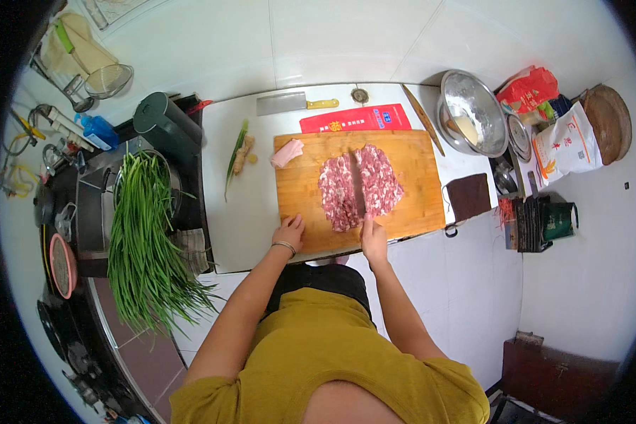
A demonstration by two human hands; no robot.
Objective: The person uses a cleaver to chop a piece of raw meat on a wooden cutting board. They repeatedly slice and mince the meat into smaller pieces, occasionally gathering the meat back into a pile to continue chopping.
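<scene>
My right hand (374, 239) is closed round the handle of a kitchen knife, at the near edge of the wooden cutting board (300, 191). The knife's blade (359, 189) points away from me and stands in the chopped raw meat (338, 189), between a left and a right part of the pile. Most of the handle is hidden in my fist. My left hand (290, 234) lies on the board's near left corner, its fingers resting flat and holding nothing. A pale pink piece of meat (287, 152) sits at the board's far left corner.
Behind the board lie a yellow-handled cleaver (283, 104) and a red packet (357, 119). Ginger (243, 152) and a green onion are left of it. A metal bowl (473, 106) stands at the far right. Long green chives (145, 240) hang over the sink edge at left.
</scene>
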